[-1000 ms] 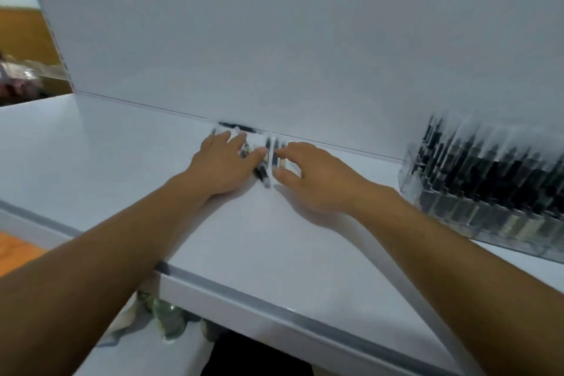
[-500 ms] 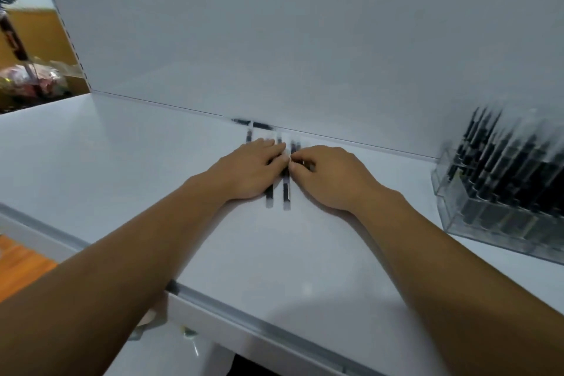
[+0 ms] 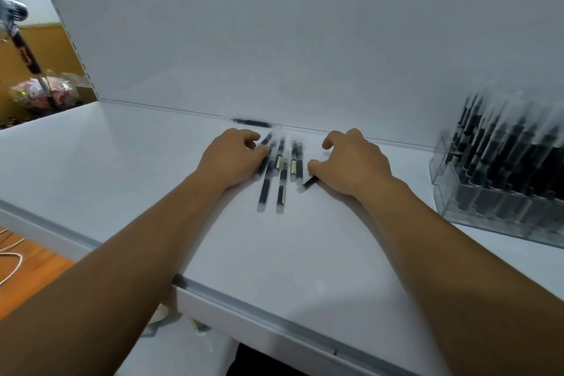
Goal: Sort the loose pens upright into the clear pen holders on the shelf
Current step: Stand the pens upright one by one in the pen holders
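Closely, left hand (image 3: 233,160) and right hand (image 3: 352,162) flank the loose pens (image 3: 280,169) — fingers (image 3: 241,135) curled, perhaps touching, grip unclear.

No wording can be read anywhere in this view.
Several loose pens (image 3: 282,174) lying on the white shelf (image 3: 274,253) carry small pale yellow label strips on their dark barrels, but the print is too blurred to read. Pale labels in the clear pen holder (image 3: 488,192) are equally illegible.
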Tool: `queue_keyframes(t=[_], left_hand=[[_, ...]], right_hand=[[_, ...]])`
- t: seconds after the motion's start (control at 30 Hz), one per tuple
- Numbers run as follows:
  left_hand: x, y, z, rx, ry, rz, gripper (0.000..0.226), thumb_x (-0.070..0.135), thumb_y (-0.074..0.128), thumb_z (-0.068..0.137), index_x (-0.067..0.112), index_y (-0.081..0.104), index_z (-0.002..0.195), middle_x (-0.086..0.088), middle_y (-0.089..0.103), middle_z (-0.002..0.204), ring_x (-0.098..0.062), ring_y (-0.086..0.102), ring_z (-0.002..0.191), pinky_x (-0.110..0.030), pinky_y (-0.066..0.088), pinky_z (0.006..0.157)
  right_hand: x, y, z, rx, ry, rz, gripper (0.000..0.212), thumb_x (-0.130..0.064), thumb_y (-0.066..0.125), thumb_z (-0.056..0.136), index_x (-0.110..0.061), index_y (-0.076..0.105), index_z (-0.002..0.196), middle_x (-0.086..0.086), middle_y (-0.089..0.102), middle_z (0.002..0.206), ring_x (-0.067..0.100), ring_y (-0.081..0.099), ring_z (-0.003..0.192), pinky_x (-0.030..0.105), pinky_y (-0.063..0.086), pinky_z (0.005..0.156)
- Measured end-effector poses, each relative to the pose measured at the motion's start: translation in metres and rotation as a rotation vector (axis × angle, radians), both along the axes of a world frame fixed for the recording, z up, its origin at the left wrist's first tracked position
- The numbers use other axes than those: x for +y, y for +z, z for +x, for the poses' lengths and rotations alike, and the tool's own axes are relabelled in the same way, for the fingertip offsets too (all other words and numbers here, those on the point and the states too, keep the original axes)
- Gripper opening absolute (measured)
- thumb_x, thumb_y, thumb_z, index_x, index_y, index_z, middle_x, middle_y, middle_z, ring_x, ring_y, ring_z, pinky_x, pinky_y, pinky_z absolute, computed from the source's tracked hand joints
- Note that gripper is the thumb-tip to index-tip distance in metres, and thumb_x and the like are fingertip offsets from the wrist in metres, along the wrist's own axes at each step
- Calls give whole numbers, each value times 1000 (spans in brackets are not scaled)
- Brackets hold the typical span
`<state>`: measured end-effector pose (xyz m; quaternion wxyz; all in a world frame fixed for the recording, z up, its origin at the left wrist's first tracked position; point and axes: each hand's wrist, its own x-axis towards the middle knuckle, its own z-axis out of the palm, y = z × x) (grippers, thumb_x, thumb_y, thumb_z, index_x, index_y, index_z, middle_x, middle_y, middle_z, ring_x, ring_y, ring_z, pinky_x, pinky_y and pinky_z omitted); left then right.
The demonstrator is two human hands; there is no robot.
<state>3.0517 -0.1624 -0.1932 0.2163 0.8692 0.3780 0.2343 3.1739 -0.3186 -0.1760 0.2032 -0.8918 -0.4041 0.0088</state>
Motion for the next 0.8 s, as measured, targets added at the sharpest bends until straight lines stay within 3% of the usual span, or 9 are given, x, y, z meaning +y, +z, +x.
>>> queue_keyframes(t=[0.17,0.27,0.37,0.43,0.5,0.57,0.63,0.8], left_hand=[[-2,4,-3,11,18,41,23,35,55,92,24,71,103,7,67,101,-13,58,95,-24,37,76],[-3,8,-10,33,38,4,19,36,56,90,25,72,93,8,70,91,-12,61,85,-25,40,65],[-4,12,-16,76,22,-22,16,41,60,87,29,71,90,12,68,86,-9,60,86,-21,38,62],[-5,13,-16,116,17,-9,14,38,61,86,30,70,92,10,68,90,-11,60,88,-23,40,64],[-8,14,-12,188,38,68,17,32,57,87,24,69,95,4,68,94,-18,60,91,-28,44,71],[-12,14,-8,289,56,159,22,28,51,90,14,66,98,-3,66,94,-25,59,90,-31,43,72],[-17,13,-3,369,68,189,22,25,46,92,8,56,101,-5,59,92,-27,54,87,-32,38,71],[-24,11,-2,346,85,196,12,21,38,97,9,42,97,-6,46,93,-28,45,85,-34,31,72]], right_hand=[[-5,4,-1,17,-5,-51,35,-40,55,90,-18,57,117,2,61,112,24,51,95,31,37,74],[-3,3,-1,78,21,1,29,-33,59,87,-23,61,114,-2,62,113,21,51,96,30,37,74],[0,1,-3,118,46,64,34,-31,62,84,-26,60,118,-3,60,117,21,54,106,29,38,77],[0,3,-5,90,45,58,34,-31,64,83,-26,60,117,-2,59,109,22,53,102,29,37,75],[-2,9,-8,18,35,0,23,-24,65,78,-22,64,101,-2,60,92,22,53,88,28,36,64],[-3,14,-10,-49,27,-70,4,-14,64,68,-16,61,69,0,59,71,22,55,70,24,33,52],[-3,16,-12,-60,24,-115,19,-10,65,62,-14,50,51,2,53,59,20,51,57,21,30,48],[-3,12,-6,-41,13,-62,26,-17,62,74,-13,47,53,2,49,59,17,46,56,23,28,48]])
